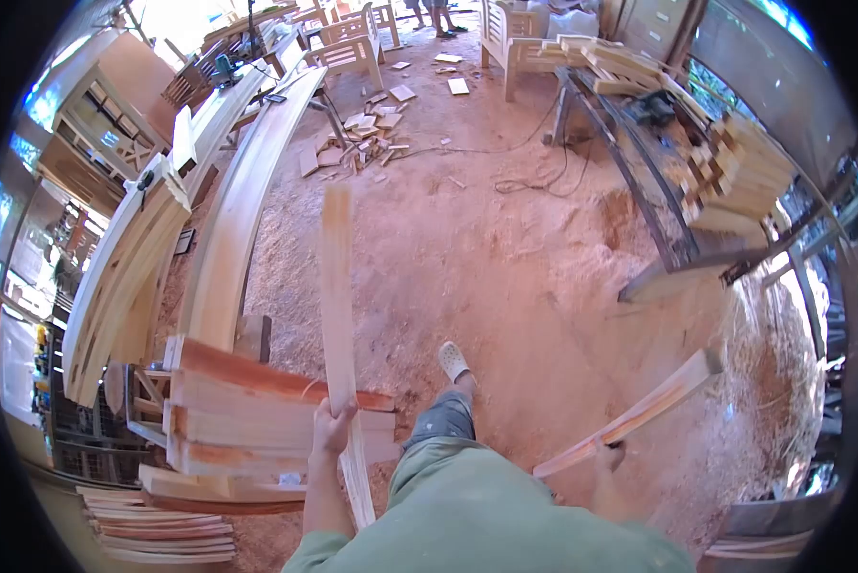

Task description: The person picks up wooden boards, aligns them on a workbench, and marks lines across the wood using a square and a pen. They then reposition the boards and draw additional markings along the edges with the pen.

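My left hand [334, 428] is closed around a long pale wooden plank [338, 296], which points forward and reaches back past my arm. On the other side, my right hand [610, 458] grips a second wooden board [644, 406] with a reddish streak along it, slanting outward to the right. Its fingers are partly hidden by the board and blurred. Left of the plank lies a stack of wide, red-edged boards [266, 411], close to my left hand.
Long planks [243, 210] lie along the left. Wood offcuts [362, 134] and a cable [543, 181] are on the dirt floor ahead. A metal-framed bench [629, 153] stands right, near stacked timber pieces [739, 177]. Wooden chair frames [510, 48] and a person's legs [438, 17] are far back.
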`<state>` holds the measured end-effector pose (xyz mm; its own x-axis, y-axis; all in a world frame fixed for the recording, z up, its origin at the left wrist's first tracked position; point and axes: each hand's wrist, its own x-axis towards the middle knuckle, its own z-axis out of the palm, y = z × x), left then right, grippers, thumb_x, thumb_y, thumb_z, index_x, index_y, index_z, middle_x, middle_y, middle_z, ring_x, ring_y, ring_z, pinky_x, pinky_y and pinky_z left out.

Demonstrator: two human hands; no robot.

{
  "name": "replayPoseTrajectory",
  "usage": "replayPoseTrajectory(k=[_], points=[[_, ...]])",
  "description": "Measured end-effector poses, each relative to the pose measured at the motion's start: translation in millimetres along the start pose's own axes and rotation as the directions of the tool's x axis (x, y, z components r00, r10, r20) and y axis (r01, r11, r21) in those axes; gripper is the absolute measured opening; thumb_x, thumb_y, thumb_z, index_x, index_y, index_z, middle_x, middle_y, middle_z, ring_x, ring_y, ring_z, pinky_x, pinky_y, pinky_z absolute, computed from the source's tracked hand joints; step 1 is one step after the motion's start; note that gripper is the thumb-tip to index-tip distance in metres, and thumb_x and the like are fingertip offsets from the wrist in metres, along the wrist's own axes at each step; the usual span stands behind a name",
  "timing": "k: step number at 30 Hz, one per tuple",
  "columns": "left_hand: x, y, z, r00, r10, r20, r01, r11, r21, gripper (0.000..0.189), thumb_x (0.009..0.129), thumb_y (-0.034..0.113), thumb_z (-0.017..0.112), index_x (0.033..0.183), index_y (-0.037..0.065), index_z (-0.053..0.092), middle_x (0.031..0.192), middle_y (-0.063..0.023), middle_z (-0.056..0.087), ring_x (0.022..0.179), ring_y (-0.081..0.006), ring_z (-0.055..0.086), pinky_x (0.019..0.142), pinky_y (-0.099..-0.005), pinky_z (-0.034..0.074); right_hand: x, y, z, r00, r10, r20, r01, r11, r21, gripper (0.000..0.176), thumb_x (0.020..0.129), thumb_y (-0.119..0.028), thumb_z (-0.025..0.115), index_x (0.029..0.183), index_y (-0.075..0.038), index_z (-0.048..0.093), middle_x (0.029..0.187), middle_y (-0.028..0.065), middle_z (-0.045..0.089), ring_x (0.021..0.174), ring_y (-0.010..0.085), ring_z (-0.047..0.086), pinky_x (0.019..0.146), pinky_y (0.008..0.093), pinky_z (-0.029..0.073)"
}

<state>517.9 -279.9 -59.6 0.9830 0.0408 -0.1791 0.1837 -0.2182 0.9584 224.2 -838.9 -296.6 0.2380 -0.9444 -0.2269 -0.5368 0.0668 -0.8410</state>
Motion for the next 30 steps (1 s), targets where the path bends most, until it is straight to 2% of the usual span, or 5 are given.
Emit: replayPoseTrajectory(k=[7,11,14,16,30], points=[[141.3,39.3,43.8,0.953,-0.294,0.07,0.296,0.955,-0.011,0.041,0.089,0.043,0.076,0.094,0.002,0.07,0.085,-0.0028,0.067,0.074,-0.0126,0.061,0.067,-0.0335,0.05,26.4,-117.3,75.1,0.974,-0.081,0.213,0.086,0.996,-0.012,0.057,0.068,-0.001,0.089,0.115,0.006,0.058,0.111,0.0117,0.067,0.098,0.0228,0.066,0.088,0.0353,0.056],[261.0,116.4,34.7,0.938,-0.298,0.179,0.316,0.945,-0.086,0.047,0.093,0.05,0.069,0.103,0.005,0.068,0.086,-0.0037,0.067,0.069,-0.0145,0.063,0.062,-0.0342,0.051,72.6,-329.3,90.2,0.832,0.004,0.554,0.05,0.995,-0.083,0.055,0.07,0.0,0.086,0.117,0.005,0.058,0.114,0.0114,0.066,0.097,0.0195,0.065,0.086,0.034,0.055],[278.0,150.7,30.3,0.818,-0.473,0.326,0.571,0.729,-0.377,0.055,0.095,0.056,0.061,0.111,0.004,0.067,0.085,-0.0039,0.066,0.072,-0.0152,0.063,0.065,-0.035,0.051,93.4,-436.5,106.7,0.829,-0.257,0.497,0.377,0.913,-0.157,0.055,0.072,-0.001,0.084,0.119,0.003,0.056,0.116,0.0102,0.063,0.098,0.0172,0.062,0.086,0.0323,0.053],[286.3,89.4,44.0,0.904,-0.411,0.115,0.413,0.772,-0.483,0.062,0.096,0.06,0.057,0.117,0.002,0.066,0.088,-0.0052,0.067,0.077,-0.016,0.062,0.068,-0.0367,0.051,96.9,-471.9,148.0,0.78,-0.601,0.173,0.506,0.77,0.389,0.058,0.072,-0.004,0.085,0.121,0.001,0.054,0.115,0.0081,0.061,0.102,0.0172,0.06,0.089,0.0315,0.051],[472.3,147.7,105.4,0.844,-0.39,-0.368,0.478,0.859,0.183,0.083,0.088,0.07,0.061,0.103,-0.011,0.072,0.099,-0.0273,0.072,0.103,-0.0331,0.07,0.087,-0.0413,0.053,208.3,-551.6,471.7,0.841,-0.458,0.288,0.319,0.849,0.421,0.052,0.07,0.001,0.088,0.115,0.004,0.061,0.11,0.0071,0.063,0.102,0.0189,0.061,0.095,0.033,0.051]])
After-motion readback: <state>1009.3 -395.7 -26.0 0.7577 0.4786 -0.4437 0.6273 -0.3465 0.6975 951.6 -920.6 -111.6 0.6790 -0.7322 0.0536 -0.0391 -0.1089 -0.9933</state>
